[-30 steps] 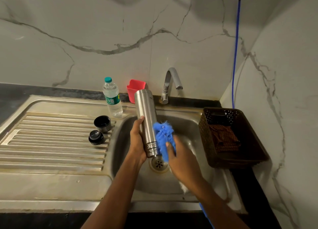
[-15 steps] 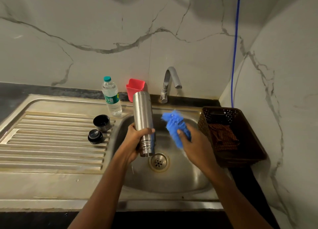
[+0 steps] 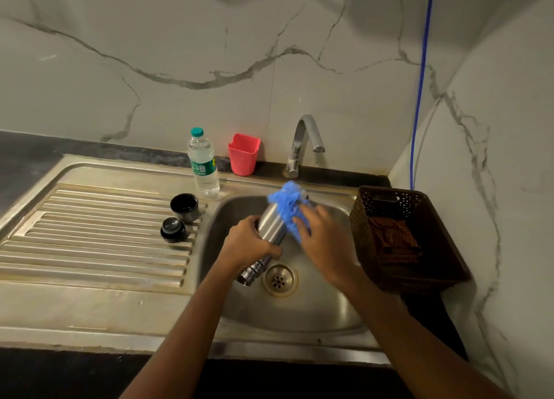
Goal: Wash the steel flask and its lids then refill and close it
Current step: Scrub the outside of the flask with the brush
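Observation:
The steel flask [image 3: 269, 230] lies tilted over the sink bowl [image 3: 317, 308], its open threaded neck pointing down toward the drain [image 3: 279, 279]. My left hand [image 3: 250, 244] grips its lower body. My right hand [image 3: 325, 242] holds a blue scrubber [image 3: 286, 203] pressed against the flask's upper end, which the scrubber hides. Two black lids rest on the ribbed drainboard [image 3: 90, 248]: a cup-shaped lid [image 3: 184, 206] with its hollow up, and a stopper lid [image 3: 173, 230] in front of it.
A water bottle [image 3: 203, 163] and a red cup [image 3: 243, 154] stand behind the sink beside the tap [image 3: 302, 143]. A brown basket [image 3: 404, 236] holding a dark cloth sits on the sink's right edge. A blue cord [image 3: 419, 98] runs down the corner wall.
The flask has tipped from nearly upright to leaning right and away. My right hand has carried the scrubber from beside the flask up onto its far end.

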